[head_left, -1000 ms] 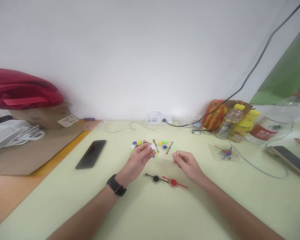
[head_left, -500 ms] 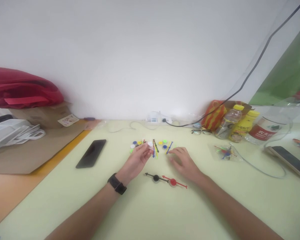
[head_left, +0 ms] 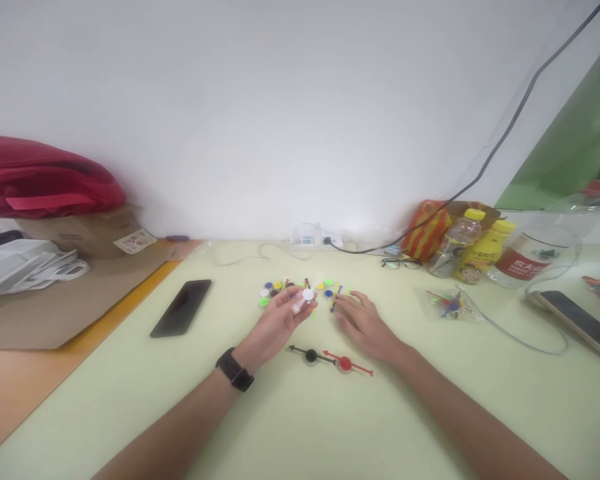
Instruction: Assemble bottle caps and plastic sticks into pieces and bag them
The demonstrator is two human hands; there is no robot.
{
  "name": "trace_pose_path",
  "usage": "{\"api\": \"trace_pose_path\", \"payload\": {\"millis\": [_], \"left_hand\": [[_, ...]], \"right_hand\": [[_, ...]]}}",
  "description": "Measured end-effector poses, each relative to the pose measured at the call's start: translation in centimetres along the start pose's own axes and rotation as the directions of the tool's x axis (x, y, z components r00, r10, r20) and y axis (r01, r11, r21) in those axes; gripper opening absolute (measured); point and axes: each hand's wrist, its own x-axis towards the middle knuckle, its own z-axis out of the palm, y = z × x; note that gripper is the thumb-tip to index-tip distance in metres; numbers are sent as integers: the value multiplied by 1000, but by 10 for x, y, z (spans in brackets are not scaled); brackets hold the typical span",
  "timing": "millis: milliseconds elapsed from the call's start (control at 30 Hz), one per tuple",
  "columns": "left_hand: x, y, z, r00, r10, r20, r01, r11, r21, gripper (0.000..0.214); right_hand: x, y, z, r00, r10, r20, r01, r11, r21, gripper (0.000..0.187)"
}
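Note:
My left hand (head_left: 276,327), with a black watch on its wrist, is closed on a white arrow spinner (head_left: 307,295) and holds it above the table by its round hub. My right hand (head_left: 367,328) is spread low over the table, palm down. Its fingertips are beside a blue arrow (head_left: 339,291) and may touch it. Several coloured discs, such as a blue one (head_left: 329,293) and a green one (head_left: 264,303), lie around both hands. Closer to me, a black arrow spinner (head_left: 311,356) and a red arrow spinner (head_left: 345,364) lie side by side.
A dark phone (head_left: 181,308) lies at left, near cardboard (head_left: 125,300) and a red bag (head_left: 50,177). At right are glasses (head_left: 401,263), a small bag of parts (head_left: 450,305), a yellow bottle (head_left: 485,253), a clear bottle (head_left: 457,243) and another phone (head_left: 580,325).
My left hand has shifted slightly right and turned, bringing the white spinner's round face into view. My right hand's fingers have spread out, and the blue arrow near them has shifted slightly left.

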Motion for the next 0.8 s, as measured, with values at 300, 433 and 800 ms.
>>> {"api": "trace_pose_path", "payload": {"millis": [300,433,800], "left_hand": [[-3,-1,0,998,18,63,-22,998,63,24],[-3,1,2,998,26,55,-30,996,79,23],[-3,0,2,998,23,64,-30,994,102,29]], "right_hand": [[1,1,0,1000,-4,0,4,998,56,47],[3,2,1,996,-47,-71,53,994,92,42],[8,6,-2,913,-14,-408,92,981,172,15]]}}
